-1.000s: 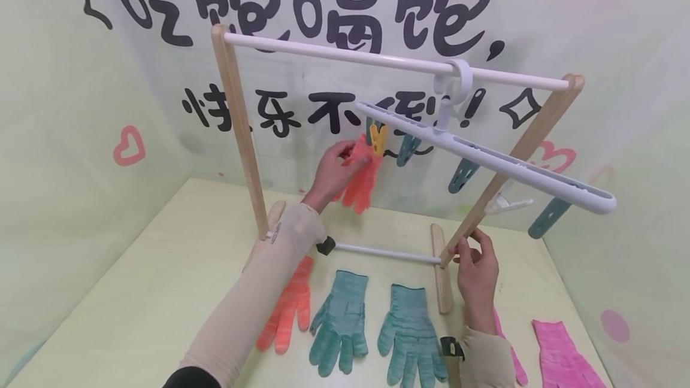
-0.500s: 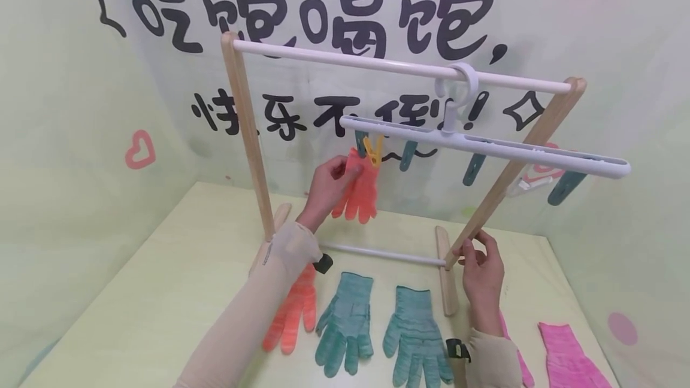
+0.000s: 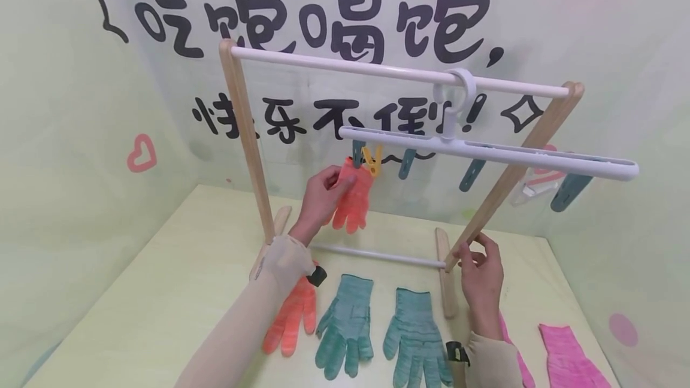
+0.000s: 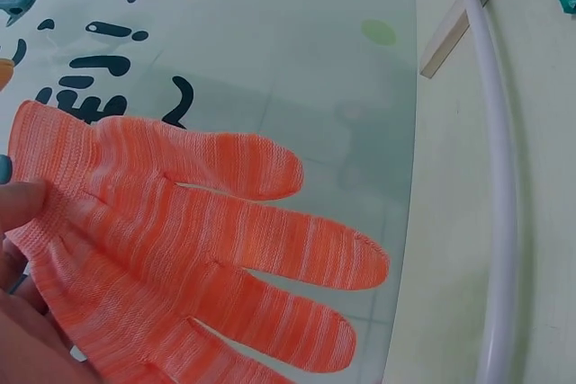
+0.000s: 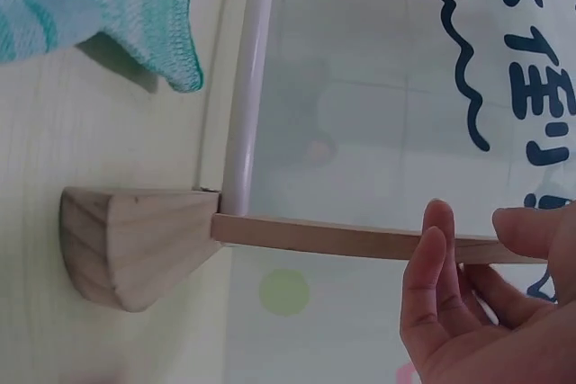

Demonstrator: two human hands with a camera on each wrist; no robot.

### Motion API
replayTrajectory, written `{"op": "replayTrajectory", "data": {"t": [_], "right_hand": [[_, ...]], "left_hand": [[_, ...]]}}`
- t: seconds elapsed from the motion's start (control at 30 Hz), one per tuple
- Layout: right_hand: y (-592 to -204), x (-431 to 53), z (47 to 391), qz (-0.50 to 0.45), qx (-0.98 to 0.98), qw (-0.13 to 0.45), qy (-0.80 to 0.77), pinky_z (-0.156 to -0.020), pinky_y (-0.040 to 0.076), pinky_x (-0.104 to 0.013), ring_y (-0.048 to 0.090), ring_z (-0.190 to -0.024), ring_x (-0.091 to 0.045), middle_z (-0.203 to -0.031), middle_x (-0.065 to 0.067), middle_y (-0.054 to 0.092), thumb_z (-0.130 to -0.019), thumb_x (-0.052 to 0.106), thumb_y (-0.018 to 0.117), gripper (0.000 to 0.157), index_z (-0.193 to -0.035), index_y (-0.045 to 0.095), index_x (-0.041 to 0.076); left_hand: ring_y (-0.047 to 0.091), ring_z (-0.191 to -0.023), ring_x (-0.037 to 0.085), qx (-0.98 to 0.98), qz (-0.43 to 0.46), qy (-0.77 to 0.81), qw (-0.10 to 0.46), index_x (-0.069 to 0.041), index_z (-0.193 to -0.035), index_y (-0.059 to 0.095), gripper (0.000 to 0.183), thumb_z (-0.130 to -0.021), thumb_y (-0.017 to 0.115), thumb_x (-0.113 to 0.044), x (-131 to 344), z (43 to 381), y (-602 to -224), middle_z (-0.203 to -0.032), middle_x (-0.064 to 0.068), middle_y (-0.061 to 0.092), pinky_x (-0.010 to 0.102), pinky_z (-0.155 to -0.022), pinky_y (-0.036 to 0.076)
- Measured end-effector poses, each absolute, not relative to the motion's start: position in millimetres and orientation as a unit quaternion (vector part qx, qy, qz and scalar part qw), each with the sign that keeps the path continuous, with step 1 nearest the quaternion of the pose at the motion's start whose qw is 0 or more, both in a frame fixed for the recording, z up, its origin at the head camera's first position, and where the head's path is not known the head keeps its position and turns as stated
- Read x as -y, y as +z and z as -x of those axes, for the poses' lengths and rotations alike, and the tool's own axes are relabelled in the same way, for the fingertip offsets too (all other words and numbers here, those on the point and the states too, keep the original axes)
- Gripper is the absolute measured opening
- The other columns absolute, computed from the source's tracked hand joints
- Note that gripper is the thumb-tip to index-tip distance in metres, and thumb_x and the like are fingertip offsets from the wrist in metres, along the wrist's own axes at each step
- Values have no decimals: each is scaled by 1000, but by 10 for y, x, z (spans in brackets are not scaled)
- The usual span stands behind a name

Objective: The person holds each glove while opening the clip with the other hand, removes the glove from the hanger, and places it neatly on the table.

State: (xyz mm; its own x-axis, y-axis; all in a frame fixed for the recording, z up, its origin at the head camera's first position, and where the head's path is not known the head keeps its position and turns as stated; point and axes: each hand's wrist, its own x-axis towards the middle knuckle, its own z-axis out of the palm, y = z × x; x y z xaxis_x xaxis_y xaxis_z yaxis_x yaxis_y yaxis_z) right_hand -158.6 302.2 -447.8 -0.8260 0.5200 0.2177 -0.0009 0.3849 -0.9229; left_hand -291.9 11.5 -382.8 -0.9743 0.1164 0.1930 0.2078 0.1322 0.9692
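Note:
My left hand (image 3: 322,199) pinches an orange knit glove (image 3: 354,202) near its cuff, thumb in front. The glove hangs fingers down at the left end of a white clip hanger (image 3: 415,139). A dark teal clip (image 3: 357,153) on the hanger overlaps the cuff, and a yellow clip (image 3: 372,161) is right beside it. In the left wrist view the glove (image 4: 198,240) spreads flat, thumb tip (image 4: 22,204) on its cuff. My right hand (image 3: 481,277) holds the wooden right post (image 3: 498,202) of the rack low down; curled fingers and thumb show around it in the right wrist view.
The hanger hooks over the rack's white top rod (image 3: 345,66). Several more teal clips (image 3: 472,175) hang along it. On the table lie another orange glove (image 3: 291,316), two teal gloves (image 3: 345,322) and pink gloves (image 3: 571,355). A printed cloth (image 3: 178,88) backs the table.
My left hand and the orange glove have moved a little down and left. The hanger has swung from a slant to nearly parallel with the top rod. My right hand stays on the post.

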Motion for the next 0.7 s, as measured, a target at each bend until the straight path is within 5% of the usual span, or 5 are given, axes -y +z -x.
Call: {"op": "replayTrajectory", "data": {"t": [0.4, 0.6, 0.7], "right_hand": [[-4204, -2750, 1400, 211, 781, 270, 522, -62, 49, -14, 61, -79, 3, -123, -4, 52, -99, 25, 59, 38, -130, 47, 7], [-4090, -2495, 1459, 129, 802, 275, 513, -65, 50, -14, 62, -74, 2, -96, -7, 64, -98, 21, 62, 20, -108, 60, 4], [-4007, -2343, 1572, 63, 813, 251, 521, -74, 50, -13, 61, -82, 2, -99, -8, 66, -96, 25, 65, 22, -106, 64, 5]], "left_hand": [[63, -91, 20, 760, 74, -645, 20, -22, -113, 70, 26, -92, 69, -38, -69, 2803, -3881, -106, 3, 70, 27, -79, 55], [65, -92, 20, 756, 81, -649, 19, -23, -112, 70, 25, -92, 69, -37, -58, 2784, -3906, -107, 3, 71, 27, -81, 56], [65, -92, 20, 754, 84, -650, 25, -23, -112, 70, 25, -92, 70, -37, -55, 2791, -3900, -106, 3, 72, 28, -80, 57]]}}
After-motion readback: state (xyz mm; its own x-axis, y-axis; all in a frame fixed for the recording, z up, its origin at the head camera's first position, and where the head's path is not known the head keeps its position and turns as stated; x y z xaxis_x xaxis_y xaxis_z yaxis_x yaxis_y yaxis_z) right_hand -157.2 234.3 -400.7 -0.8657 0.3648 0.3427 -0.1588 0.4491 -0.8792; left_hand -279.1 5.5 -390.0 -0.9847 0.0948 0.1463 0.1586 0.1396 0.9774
